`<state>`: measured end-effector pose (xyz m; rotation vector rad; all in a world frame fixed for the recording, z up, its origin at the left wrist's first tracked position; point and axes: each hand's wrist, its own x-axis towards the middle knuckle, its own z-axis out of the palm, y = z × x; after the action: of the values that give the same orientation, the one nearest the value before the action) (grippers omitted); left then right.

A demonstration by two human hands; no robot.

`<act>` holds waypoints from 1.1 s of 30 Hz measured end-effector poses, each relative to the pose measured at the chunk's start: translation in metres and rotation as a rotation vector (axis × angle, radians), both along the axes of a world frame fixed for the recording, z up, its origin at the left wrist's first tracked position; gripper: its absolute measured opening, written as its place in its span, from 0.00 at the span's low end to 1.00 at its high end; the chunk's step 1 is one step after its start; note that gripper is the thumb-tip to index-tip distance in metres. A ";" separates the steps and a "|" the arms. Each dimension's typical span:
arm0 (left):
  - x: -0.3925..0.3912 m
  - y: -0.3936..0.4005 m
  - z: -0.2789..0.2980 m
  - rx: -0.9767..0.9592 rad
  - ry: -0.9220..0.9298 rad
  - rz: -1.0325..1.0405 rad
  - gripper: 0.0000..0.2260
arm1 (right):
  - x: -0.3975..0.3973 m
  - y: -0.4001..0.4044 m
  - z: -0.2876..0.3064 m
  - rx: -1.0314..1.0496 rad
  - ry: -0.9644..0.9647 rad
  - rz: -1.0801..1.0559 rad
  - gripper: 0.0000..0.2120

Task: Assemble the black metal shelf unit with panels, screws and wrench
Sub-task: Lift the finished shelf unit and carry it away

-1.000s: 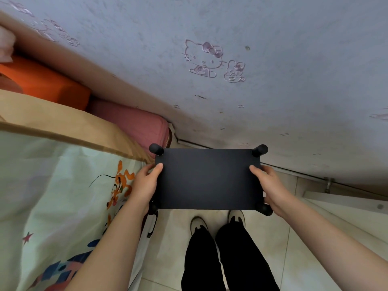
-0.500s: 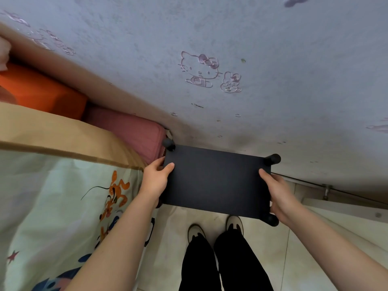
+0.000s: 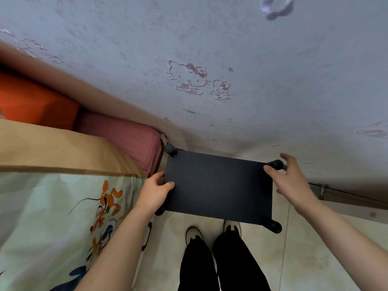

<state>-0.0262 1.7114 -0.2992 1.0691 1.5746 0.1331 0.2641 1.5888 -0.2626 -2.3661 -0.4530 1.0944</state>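
Observation:
The black metal shelf unit (image 3: 218,187) is seen from above as a flat dark top panel with round black knobs at its corners. It sits close to the wall, its left end beside the bed. My left hand (image 3: 156,191) grips the panel's left edge, thumb on top and fingers underneath. My right hand (image 3: 291,181) is at the far right corner with spread, relaxed fingers; its thumb touches the panel top near the corner knob (image 3: 276,164). No screws or wrench are in view.
A bed (image 3: 63,206) with a cartoon-print sheet, tan cover and pink mattress fills the left. The blue-grey wall (image 3: 210,59) with cartoon stickers is right behind the shelf. My feet (image 3: 212,233) stand on pale floor tiles below it. A metal rail (image 3: 323,191) runs along the right.
The shelf has moved away from me toward the wall and turned slightly clockwise. My right hand has let go of the right edge and opened near the far right corner.

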 end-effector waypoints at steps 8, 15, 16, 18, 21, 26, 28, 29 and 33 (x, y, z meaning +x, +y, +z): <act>-0.011 -0.031 0.003 -0.280 0.003 0.231 0.26 | 0.006 0.022 -0.008 -0.088 -0.082 0.101 0.21; -0.019 -0.034 -0.003 -0.282 -0.097 0.310 0.22 | 0.002 0.019 -0.013 -0.067 -0.108 0.043 0.17; -0.021 -0.032 -0.004 -0.277 -0.099 0.305 0.22 | 0.000 0.018 -0.013 -0.054 -0.118 0.044 0.16; -0.025 -0.026 -0.005 -0.262 -0.102 0.301 0.22 | -0.004 0.018 -0.013 -0.030 -0.116 0.030 0.15; -0.028 -0.015 -0.004 -0.251 -0.131 0.342 0.21 | -0.009 0.021 -0.015 0.004 -0.092 0.002 0.15; -0.032 0.004 -0.007 -0.204 -0.111 0.386 0.21 | -0.015 0.036 -0.017 0.026 -0.089 0.004 0.14; -0.034 0.009 -0.010 -0.200 -0.113 0.394 0.21 | -0.015 0.044 -0.018 0.033 -0.090 0.021 0.14; -0.034 0.010 -0.011 -0.201 -0.113 0.402 0.21 | -0.015 0.048 -0.019 0.037 -0.097 0.030 0.13; -0.033 0.006 -0.012 -0.173 -0.081 0.434 0.22 | -0.015 0.053 -0.017 0.030 -0.131 0.072 0.12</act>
<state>-0.0588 1.7170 -0.3117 0.5702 1.6912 0.3228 0.2490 1.6417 -0.2800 -2.4208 -0.6016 0.9604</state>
